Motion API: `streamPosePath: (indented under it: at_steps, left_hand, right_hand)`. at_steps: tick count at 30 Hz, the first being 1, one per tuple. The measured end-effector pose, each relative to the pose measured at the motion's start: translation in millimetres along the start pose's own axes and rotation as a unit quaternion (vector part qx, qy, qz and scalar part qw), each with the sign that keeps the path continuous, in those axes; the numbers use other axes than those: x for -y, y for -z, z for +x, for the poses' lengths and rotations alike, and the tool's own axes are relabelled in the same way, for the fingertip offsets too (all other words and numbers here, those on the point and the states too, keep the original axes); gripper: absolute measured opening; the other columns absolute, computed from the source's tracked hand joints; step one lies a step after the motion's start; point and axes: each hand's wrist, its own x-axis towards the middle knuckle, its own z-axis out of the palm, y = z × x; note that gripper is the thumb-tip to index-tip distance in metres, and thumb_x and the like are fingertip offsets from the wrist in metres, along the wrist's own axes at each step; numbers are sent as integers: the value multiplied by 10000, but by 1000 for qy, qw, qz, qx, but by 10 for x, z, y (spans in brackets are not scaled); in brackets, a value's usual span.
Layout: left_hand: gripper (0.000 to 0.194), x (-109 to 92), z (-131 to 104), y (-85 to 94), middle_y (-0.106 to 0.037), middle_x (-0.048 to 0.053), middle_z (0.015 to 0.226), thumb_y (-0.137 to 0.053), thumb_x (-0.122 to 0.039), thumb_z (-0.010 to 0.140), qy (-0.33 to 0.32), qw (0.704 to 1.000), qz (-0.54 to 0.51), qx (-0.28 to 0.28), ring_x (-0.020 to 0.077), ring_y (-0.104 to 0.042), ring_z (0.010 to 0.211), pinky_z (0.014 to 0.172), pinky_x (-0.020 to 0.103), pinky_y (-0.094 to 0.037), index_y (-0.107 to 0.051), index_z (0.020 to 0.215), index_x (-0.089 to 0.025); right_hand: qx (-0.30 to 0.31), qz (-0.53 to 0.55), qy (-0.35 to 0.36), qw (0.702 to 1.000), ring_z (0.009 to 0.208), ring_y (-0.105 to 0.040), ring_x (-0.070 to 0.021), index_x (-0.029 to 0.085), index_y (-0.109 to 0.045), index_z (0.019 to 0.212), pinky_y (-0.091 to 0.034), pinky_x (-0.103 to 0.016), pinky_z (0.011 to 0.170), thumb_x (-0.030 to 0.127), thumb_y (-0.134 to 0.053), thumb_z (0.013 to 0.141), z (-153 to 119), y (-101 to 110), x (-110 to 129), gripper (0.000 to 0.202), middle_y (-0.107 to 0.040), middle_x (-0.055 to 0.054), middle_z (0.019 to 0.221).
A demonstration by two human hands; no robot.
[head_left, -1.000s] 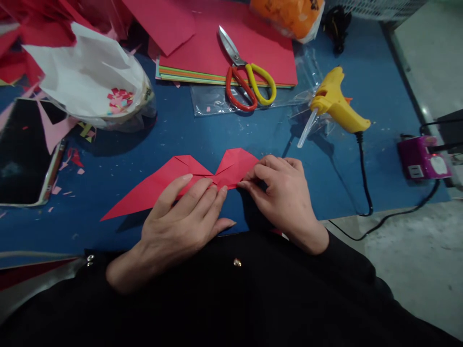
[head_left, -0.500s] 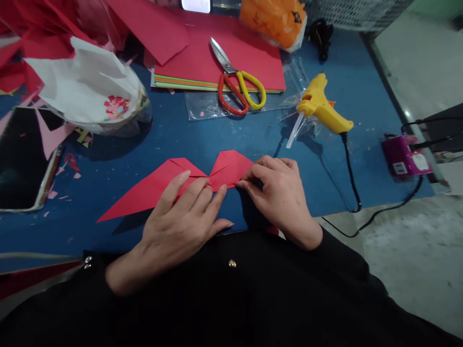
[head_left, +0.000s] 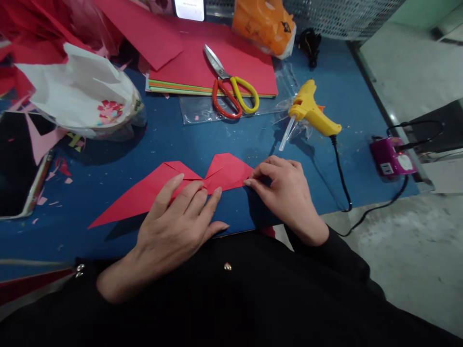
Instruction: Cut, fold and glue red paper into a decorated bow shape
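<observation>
A folded red paper (head_left: 229,171) with two peaked halves and a long point to the left lies near the front edge of the blue table. My left hand (head_left: 175,219) rests on its middle, fingers spread, pressing it down. The right end of the paper is pinched between the thumb and fingers of my right hand (head_left: 284,193). Above the paper lie scissors (head_left: 227,89) with one red and one yellow handle, and a yellow glue gun (head_left: 313,110) with a clear stick.
A stack of red and coloured paper (head_left: 253,72) lies behind, beside an orange packet (head_left: 265,26). At left are a white-lined bowl (head_left: 83,91) and a dark tablet (head_left: 21,164). A purple power adapter (head_left: 392,156) with cables sits at the right edge.
My right hand has slid a little to the right along the paper's edge, to its tip. My left hand stays on the paper. The whole view has shifted slightly.
</observation>
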Motion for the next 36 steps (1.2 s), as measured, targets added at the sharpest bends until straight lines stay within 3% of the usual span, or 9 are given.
streamPosePath:
  at_steps: [11, 18, 23, 36]
  left_hand:
    - [477, 3, -5, -15, -731, 141, 956, -560, -461, 960, 3, 1000, -19, -9, 306, -681, 965, 1012, 504, -438, -687, 1208, -74]
    - [428, -7, -6, -12, -750, 104, 961, -494, -457, 994, 15, 1000, -7, -1, 288, -686, 972, 1014, 502, -448, -683, 1210, -140]
    - [463, -8, -5, -17, -746, 129, 966, -502, -447, 990, 12, 1000, -15, 3, 301, -684, 979, 1033, 513, -417, -676, 1223, -86]
    - [456, 16, -20, -33, -741, 120, 953, -540, -433, 974, 7, 1000, -17, -1, 305, -678, 981, 1069, 516, -372, -672, 1232, -82]
  right_hand:
    - [8, -7, -22, 1000, 797, -605, -189, 215, -662, 741, -346, -367, 800, 262, -707, 869, 29, 54, -83, 143, -651, 6, 772]
    - [12, 44, -54, 997, 741, -581, -166, 210, -653, 734, -368, -342, 757, 243, -719, 851, 3, 112, -152, 138, -627, 12, 755]
    - [12, 54, -60, 997, 741, -591, -164, 210, -671, 745, -390, -327, 732, 227, -705, 853, -4, 138, -195, 115, -642, 8, 765]
    - [-2, 57, -76, 995, 765, -607, -174, 199, -645, 722, -410, -325, 724, 192, -726, 824, 4, 116, -221, 130, -648, -2, 783]
